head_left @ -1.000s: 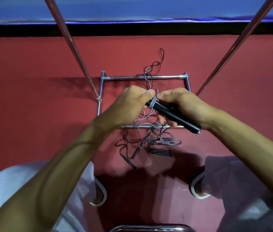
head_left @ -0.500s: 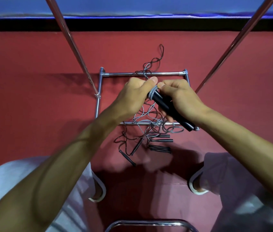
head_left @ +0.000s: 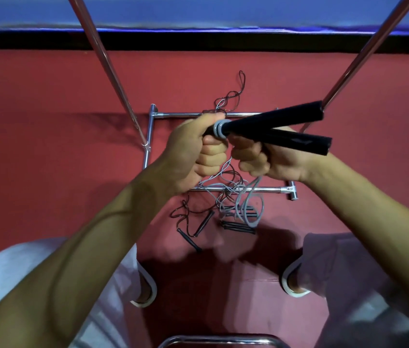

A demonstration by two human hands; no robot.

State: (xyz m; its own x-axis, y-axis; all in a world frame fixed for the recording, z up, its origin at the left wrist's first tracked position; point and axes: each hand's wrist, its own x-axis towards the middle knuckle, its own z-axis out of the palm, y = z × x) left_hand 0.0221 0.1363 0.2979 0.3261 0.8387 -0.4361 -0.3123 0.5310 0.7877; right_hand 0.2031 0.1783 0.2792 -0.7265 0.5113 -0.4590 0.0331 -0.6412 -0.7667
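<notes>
Two black handles meet at grey rings above the frame. Both hands, left and right, curl round them, and the cord hangs onto floor ropes.

The grey cord disappears behind the hands — its joint with the black handles is hidden.

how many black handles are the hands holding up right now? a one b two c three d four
b: two black handles fan out to the right from the grey rings, where the left hand and the right hand grip them side by side.
</notes>
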